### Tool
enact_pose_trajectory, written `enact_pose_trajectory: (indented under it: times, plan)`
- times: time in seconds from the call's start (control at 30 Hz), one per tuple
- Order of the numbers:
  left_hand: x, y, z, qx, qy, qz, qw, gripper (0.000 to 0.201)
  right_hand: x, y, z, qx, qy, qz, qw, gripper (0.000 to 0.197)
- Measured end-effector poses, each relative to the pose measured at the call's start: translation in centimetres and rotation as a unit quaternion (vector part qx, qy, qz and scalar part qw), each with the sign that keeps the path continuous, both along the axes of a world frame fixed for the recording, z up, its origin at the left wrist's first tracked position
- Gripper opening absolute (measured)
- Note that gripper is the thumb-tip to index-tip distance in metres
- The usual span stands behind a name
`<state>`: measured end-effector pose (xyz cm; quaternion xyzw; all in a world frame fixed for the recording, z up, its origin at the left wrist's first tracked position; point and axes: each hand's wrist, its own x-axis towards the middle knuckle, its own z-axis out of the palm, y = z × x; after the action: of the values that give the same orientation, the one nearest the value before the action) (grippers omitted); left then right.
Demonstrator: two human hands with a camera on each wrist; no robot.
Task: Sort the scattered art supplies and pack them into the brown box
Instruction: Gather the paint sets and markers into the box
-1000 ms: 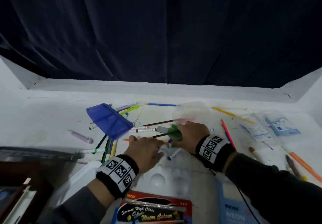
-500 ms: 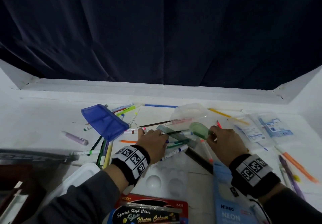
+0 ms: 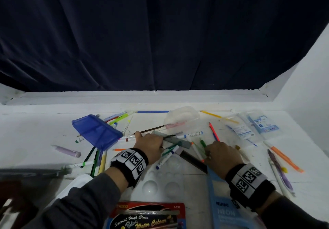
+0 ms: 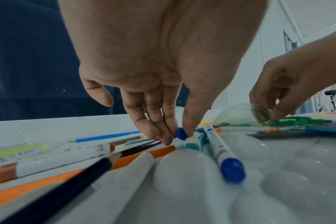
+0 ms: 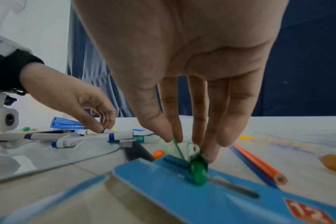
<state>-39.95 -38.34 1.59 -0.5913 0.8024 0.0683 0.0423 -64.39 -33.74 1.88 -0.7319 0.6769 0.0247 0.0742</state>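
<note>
Right hand (image 5: 184,84) pinches a green-capped marker (image 5: 197,171) over the blue pack (image 5: 201,195) just beneath it, left hand (image 4: 163,75) nips a blue-capped pen (image 4: 181,134) from the pile beyond; best to lift each clear before swinging toward the brown box (image 3: 10,189), low at the left edge.

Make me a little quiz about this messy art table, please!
1. True or false: the left hand pinches a blue-capped marker.
2. What colour is the cap of the felt pen that the right hand pinches? A red, B green, C yellow.
3. Fill the gap: in the head view, the blue pouch lies to the ____ of the left hand.

Key: 1 true; 2 B; 3 left.
</note>
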Motion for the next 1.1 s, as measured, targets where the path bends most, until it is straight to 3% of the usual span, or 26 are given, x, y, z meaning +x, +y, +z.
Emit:
enact_pose_trajectory:
  times: [0.1, 0.3, 0.57, 0.7, 0.8, 0.9, 1.1]
  plan:
    - [0.3, 1.1, -0.2, -0.016, 0.018, 0.001, 1.0, 0.014, 0.2, 0.2, 0.5, 0.012, 0.005, 0.012, 1.0, 0.018]
    - [2.1, 3.7, 0.6, -0.034, 0.149, 0.048, 0.987, 0.008, 1.1, 0.9, 1.2, 0.022, 0.004, 0.029, 0.999, 0.022]
    - [5.4, 8.0, 1.6, -0.083, 0.354, 0.074, 0.928, 0.011, 3.2, 1.2, 1.4, 0.014, -0.013, 0.057, 0.998, 0.021]
    - [7.6, 10.4, 2.1, -0.096, 0.464, 0.128, 0.871, 0.018, 4.9, 1.3, 1.6, -0.006, -0.047, 0.085, 0.995, 0.015]
    - [9.1, 12.2, 2.7, -0.086, 0.555, 0.151, 0.813, 0.005, 7.3, 1.2, 2.5, -0.04, -0.076, 0.114, 0.99, 0.017]
    - [10.3, 13.4, 3.0, -0.09, 0.614, 0.17, 0.766, 0.024, 10.2, 0.0, 2.9, -0.055, -0.113, 0.146, 0.981, 0.016]
    - [11.1, 15.2, 2.5, -0.081, 0.735, 0.254, 0.624, 0.017, 17.1, -6.0, 2.4, -0.051, -0.158, 0.241, 0.956, 0.017]
